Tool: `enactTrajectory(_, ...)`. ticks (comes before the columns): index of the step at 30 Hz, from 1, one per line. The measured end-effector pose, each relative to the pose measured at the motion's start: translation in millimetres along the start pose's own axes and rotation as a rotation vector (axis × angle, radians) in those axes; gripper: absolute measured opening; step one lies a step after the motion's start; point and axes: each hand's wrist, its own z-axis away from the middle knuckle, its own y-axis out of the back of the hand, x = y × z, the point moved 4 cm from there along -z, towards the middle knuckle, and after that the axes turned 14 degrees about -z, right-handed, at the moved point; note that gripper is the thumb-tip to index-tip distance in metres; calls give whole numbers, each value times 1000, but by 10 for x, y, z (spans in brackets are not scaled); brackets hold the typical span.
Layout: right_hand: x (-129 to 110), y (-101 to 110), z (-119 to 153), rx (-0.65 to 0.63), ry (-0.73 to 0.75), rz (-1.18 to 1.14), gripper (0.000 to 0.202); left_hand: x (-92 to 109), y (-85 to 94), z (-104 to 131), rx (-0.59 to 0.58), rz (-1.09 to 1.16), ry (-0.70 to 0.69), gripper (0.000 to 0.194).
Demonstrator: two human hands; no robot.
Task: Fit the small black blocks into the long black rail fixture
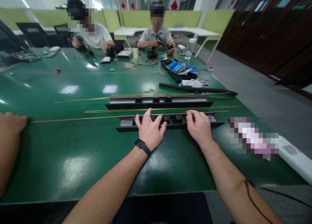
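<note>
My left hand (150,129), with a dark watch on its wrist, lies with fingers spread across the nearer black rail (126,129). Several small black blocks (179,117) sit in the rail's channel, partly covered by my fingers. At the channel's right part, my right hand (199,126) is closed, thumb and forefinger pinched at a long thin brass rod (73,119). This rod runs along the rail's far side and sticks out well past its left end. Just beyond lies a second black rail (158,105) with similar blocks and more thin rods (102,111) beside it.
Another person's forearm (9,142) rests at the left. Two people sit across the green table (60,165), handling dark parts. Farther right are a black tray (179,76), white gloves (195,83) and a black tube (195,88). A blurred pink item (253,136) and white device (294,155) lie near right.
</note>
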Motion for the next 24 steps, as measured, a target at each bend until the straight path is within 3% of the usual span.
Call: enactTrajectory(24,122,85,-37,118,-146,104,34,-4,-7,1,-13,4,7,36)
